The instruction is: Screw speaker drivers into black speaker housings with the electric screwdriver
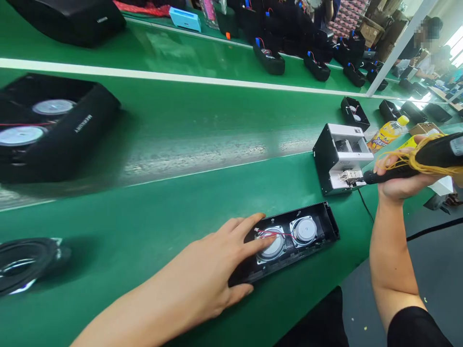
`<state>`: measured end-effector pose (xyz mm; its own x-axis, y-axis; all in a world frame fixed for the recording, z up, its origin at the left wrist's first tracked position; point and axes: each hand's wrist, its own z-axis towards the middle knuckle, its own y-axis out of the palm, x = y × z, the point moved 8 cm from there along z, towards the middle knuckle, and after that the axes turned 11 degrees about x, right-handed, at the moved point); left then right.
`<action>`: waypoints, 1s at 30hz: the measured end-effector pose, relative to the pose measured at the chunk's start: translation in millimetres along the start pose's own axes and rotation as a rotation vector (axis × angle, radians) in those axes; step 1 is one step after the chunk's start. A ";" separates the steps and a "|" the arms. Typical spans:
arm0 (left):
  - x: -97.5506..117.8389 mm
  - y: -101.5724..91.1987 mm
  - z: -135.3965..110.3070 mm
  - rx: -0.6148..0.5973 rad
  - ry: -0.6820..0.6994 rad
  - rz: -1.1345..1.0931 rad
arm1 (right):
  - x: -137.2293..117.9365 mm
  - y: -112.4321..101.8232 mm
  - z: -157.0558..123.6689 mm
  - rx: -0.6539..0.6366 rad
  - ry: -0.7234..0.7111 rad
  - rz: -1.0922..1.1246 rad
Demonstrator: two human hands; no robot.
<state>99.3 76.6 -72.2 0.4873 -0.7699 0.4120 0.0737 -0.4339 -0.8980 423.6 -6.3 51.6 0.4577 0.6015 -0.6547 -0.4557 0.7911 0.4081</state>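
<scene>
Spanning the speaker housing (292, 259) and gripping the power screwdriver (442, 152)

Clock positions are read from the speaker housing, with 12 straight ahead of the wearer. The speaker housing lies open side up on the green bench (202, 207), slightly tilted in plan. Two silver-backed drivers (305, 229) sit inside; a red wire (282, 234) crosses between them.

The left hand (229, 253) reaches in from 8 o'clock, fingers spread over the housing's 9 o'clock end. One fingertip rests on the nearer driver; the thumb lies along the near edge. Whether this hand clamps or only rests cannot be told.

At 2 o'clock, the right hand (401, 185) is closed around the power screwdriver, which is wrapped in yellow cord. Its tip is at the metal fitting on the face of the screw feeder (349, 156), between 1 and 2 o'clock; actual contact is unclear.

Just beyond the screw feeder, toward 2 o'clock, stands a yellow-capped bottle (387, 135). A blurred round black part (25, 265) lies at 9 o'clock; a larger lettered enclosure (87, 140) sits at 10 o'clock. Small black enclosures (269, 60) line the far side, around 12 to 1 o'clock.
</scene>
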 end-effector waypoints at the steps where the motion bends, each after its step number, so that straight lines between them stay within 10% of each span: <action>1: 0.7 -0.6 0.0 -0.023 -0.009 0.006 | 2.5 1.0 -0.3 0.011 0.015 -0.005; 18: -18.5 23.0 -7.9 0.104 0.037 0.016 | 18.8 -1.0 -4.2 -0.021 0.040 -0.020; 30: -0.6 -5.1 -1.6 -0.048 -0.074 -0.057 | 3.8 -10.9 -12.3 -0.024 0.036 -0.114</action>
<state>97.2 78.5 -67.6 0.5469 -0.7074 0.4478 0.0622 -0.4991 -0.8643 420.9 -14.0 36.8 0.4802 0.5031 -0.7185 -0.4206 0.8509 0.3148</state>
